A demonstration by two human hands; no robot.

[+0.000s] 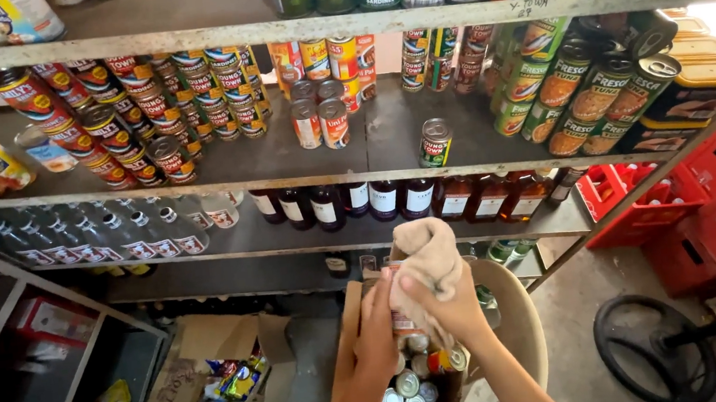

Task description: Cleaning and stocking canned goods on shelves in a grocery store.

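Hands on one can, over the box.
My left hand [378, 332] grips one can [401, 319]; my right hand [449, 307] presses one beige cloth [428, 260] against it, above the cardboard box [348, 344].

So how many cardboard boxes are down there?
2: one cardboard box open on the floor holding colourful packets, another right of it, full of cans. More may be hidden.

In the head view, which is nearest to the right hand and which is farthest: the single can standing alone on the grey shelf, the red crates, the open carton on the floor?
Measured from the right hand:
1. Single can, straight above on the shelf.
2. Open carton, lower left on the floor.
3. Red crates, far right.
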